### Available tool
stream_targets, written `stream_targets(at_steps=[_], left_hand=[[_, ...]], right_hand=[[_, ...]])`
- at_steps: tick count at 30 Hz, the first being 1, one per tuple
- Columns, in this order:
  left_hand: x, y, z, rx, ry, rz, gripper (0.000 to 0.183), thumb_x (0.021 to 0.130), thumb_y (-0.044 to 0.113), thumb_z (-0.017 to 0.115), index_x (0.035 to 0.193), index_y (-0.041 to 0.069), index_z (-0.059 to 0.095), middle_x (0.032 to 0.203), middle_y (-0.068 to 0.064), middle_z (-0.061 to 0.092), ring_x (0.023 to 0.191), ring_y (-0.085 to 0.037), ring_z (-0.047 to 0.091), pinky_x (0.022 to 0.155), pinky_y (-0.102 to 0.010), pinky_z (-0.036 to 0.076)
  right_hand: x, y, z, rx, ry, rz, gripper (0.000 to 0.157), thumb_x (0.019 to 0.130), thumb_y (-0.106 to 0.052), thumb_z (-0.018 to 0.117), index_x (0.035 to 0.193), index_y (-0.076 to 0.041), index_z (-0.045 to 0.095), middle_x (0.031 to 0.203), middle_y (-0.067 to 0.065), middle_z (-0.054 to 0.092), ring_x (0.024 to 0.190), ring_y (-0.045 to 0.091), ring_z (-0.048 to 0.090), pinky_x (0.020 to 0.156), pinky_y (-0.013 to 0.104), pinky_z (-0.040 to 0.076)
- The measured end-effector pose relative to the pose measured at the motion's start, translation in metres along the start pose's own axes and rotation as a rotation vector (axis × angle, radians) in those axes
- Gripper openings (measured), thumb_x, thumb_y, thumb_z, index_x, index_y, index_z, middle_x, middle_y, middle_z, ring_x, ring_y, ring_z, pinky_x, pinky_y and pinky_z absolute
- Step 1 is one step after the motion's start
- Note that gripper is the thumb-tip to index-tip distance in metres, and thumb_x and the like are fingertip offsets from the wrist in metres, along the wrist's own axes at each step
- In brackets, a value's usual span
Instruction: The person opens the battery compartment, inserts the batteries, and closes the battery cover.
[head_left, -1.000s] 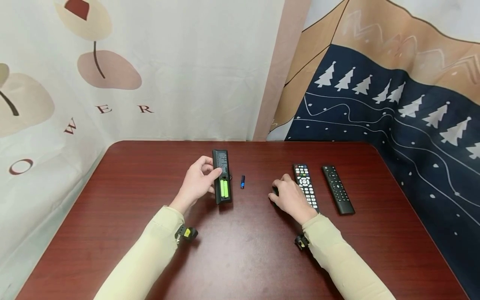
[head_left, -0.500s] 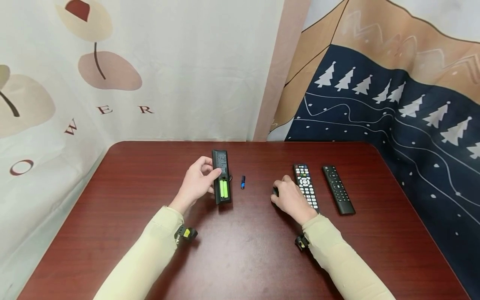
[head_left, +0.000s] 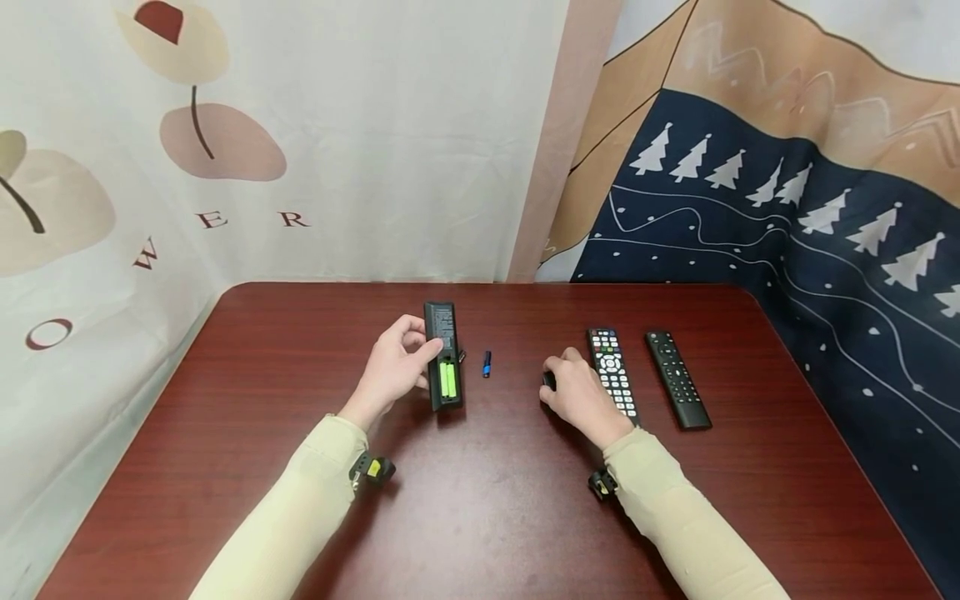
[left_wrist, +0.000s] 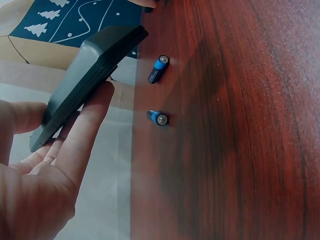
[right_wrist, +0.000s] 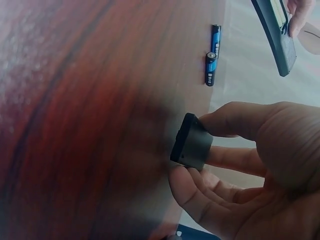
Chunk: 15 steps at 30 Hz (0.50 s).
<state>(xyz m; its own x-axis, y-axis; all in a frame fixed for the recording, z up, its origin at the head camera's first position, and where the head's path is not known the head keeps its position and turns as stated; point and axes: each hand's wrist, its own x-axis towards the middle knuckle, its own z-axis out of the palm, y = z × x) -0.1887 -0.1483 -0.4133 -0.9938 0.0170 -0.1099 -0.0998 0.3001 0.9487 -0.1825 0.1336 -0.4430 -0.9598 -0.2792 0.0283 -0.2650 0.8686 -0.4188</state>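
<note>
My left hand (head_left: 396,360) grips a black remote control (head_left: 441,321), its back turned up and its battery compartment uncovered. Two green batteries (head_left: 447,379) lie side by side in that compartment. In the left wrist view the remote (left_wrist: 82,80) is tilted above the table, thumb on one side and fingers on the other. My right hand (head_left: 581,390) pinches a small black battery cover (right_wrist: 194,145) between thumb and fingers, close over the table; the head view shows only a bit of it. Two blue-and-black batteries, a nearer one (left_wrist: 158,118) and a farther one (left_wrist: 159,69), lie between the hands.
A black remote with white buttons (head_left: 610,367) lies under and beside my right wrist. To its right is another black remote (head_left: 675,379). The brown table (head_left: 480,517) ends at a back edge against printed curtains (head_left: 390,167).
Both hands keep nearly the same place and the same hold. The right hand has shifted only slightly, and the view has moved a little.
</note>
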Motion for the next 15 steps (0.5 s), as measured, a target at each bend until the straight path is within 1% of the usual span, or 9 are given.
stream_targets(at_steps=[7,11,15], left_hand=[[0.0000,-0.0008,0.0004,-0.005,0.003,0.012,0.025,0.101,0.014,0.067,0.120,0.004,0.055,0.098,-0.013,0.068,0.056,-0.017,0.063,0.058,-0.050,0.061],[0.0000,-0.0004,0.0013,-0.011,-0.001,0.011,0.025,0.101,0.014,0.067,0.120,0.004,0.055,0.099,-0.014,0.068,0.056,-0.018,0.063,0.059,-0.050,0.061],[0.0005,-0.0008,0.0023,-0.014,-0.006,0.009,0.025,0.101,0.014,0.067,0.120,0.004,0.055,0.099,-0.013,0.068,0.054,-0.018,0.061,0.059,-0.051,0.061]], right_hand=[[-0.0002,-0.0013,0.0001,0.008,0.044,-0.039,0.029,0.088,-0.006,0.073,0.116,0.001,0.071,0.110,0.020,0.059,0.078,0.029,0.065,0.071,0.040,0.059],[0.0002,-0.0029,-0.0002,0.010,0.050,-0.041,0.030,0.090,-0.007,0.073,0.119,0.001,0.070,0.113,0.021,0.059,0.082,0.031,0.067,0.073,0.040,0.060],[0.0009,-0.0048,-0.0001,0.018,0.052,-0.037,0.031,0.091,-0.007,0.073,0.121,0.000,0.070,0.115,0.021,0.058,0.082,0.030,0.067,0.072,0.039,0.060]])
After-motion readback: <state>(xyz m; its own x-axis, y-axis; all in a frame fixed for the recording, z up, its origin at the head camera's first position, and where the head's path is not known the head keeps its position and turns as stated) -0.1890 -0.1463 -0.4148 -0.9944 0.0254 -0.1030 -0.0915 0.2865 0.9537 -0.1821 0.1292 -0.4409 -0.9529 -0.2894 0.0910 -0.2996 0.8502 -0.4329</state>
